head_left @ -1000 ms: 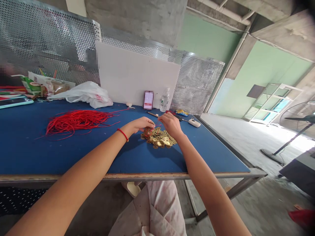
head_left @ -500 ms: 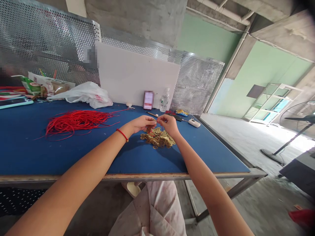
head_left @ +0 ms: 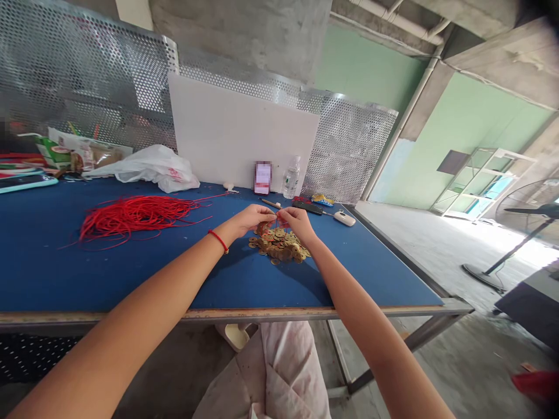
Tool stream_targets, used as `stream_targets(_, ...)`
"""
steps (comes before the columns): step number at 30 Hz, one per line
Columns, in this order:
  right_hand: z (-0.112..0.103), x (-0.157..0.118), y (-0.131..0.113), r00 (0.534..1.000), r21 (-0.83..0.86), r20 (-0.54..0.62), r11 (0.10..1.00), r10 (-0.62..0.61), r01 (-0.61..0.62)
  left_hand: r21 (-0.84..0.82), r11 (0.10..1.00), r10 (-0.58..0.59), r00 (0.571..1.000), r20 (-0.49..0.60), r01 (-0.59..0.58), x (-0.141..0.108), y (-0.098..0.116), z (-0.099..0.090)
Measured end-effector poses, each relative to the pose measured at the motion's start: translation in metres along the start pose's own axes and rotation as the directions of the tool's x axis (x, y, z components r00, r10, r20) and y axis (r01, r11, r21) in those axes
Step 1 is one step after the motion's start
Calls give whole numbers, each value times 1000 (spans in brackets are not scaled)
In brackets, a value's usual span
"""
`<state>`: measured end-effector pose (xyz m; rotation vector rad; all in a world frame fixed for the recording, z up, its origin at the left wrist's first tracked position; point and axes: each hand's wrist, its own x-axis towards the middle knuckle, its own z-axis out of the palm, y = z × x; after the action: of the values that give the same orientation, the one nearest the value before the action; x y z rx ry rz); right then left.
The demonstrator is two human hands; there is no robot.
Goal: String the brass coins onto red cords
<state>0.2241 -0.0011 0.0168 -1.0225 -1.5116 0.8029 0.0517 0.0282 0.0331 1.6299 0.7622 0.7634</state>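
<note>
My left hand and my right hand meet above a heap of small brass coins with square holes, their fingertips pinching a thin red cord between them. Both hands hover just over the heap's far edge. A few coins at the heap's left end look strung on red cord, though my fingers partly hide them. A large tangled bundle of the same red cord lies to the left on the blue table top. A red bracelet circles my left wrist.
Behind the hands stand a blurred phone, a water bottle and a white board against perforated metal sheet. A white plastic bag lies back left. The table's right edge drops to a concrete floor.
My hands have drawn closer together over the coins, and my right hand has moved left and slightly down. The coin heap and red bundle stay in place.
</note>
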Motion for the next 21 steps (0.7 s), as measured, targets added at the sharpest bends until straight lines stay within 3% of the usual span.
stream_targets(7,2,-2,-4,993,163,17,979,118,-119,15,1000,7,999,-34,-7,3,-4,0)
stream_targets(17,0,-3,-2,994,174,35,979,101,-106,70,997,39,997,-73,-34,2,-3,3)
stream_targets(21,-1,-2,0,999,80,28,996,37,-39,89,994,63,996,-65,-57,1,-3,4)
